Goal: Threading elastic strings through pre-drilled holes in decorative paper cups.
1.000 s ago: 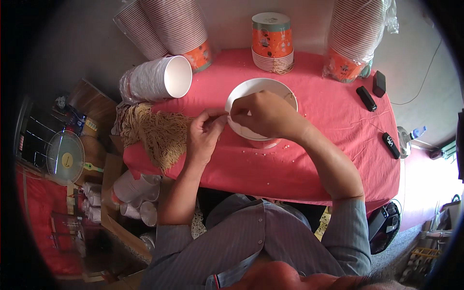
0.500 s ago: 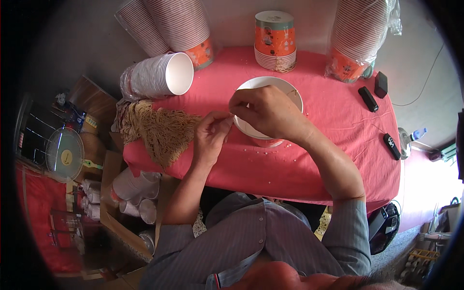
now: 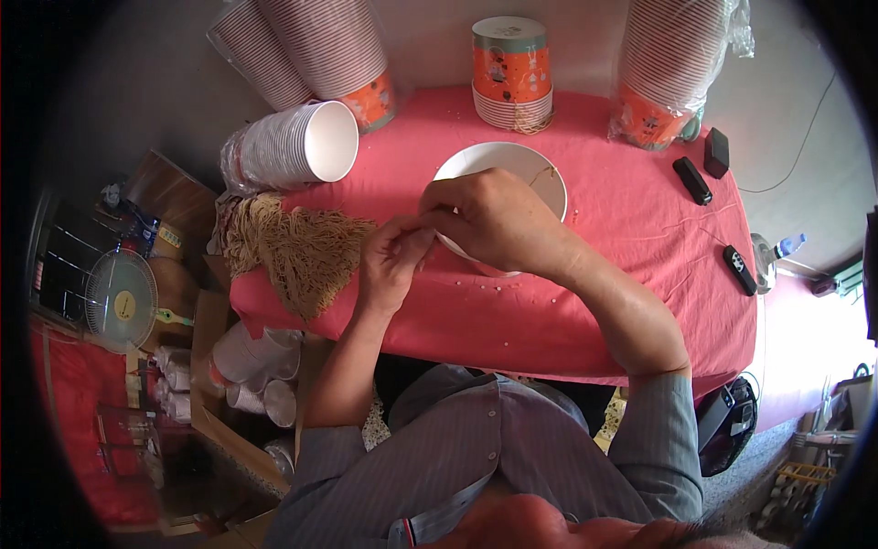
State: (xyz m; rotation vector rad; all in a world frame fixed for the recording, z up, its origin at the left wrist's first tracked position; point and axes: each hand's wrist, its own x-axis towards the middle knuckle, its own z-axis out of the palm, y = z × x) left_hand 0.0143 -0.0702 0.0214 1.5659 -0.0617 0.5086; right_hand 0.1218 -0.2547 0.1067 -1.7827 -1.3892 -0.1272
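Observation:
My left hand (image 3: 391,261) and my right hand (image 3: 494,215) meet at the near left rim of a white-lined paper bucket (image 3: 498,151). Both hands are closed, thumbs and fingertips pinched together. Whatever lies between the fingers is too small or hidden to make out. My right hand covers much of the bucket's opening. A thin tan strand (image 3: 546,176) shows at the bucket's right inner rim. To the left of my left hand, a thick bundle of tan cords (image 3: 311,261) spreads over the table's edge.
On the pink-covered table (image 3: 631,274), small white beads (image 3: 506,344) lie scattered. Behind stand bucket stacks: wrapped left (image 3: 329,46), orange upside-down (image 3: 512,73) and wrapped right (image 3: 672,55). Another stack lies sideways (image 3: 315,142). Black devices (image 3: 692,180) sit at right; an open carton (image 3: 215,393) stands lower left.
The whole view has shifted slightly. My fingertips stay together at the bucket's rim, with the right hand bent a little closer over the left. Nothing else has visibly moved.

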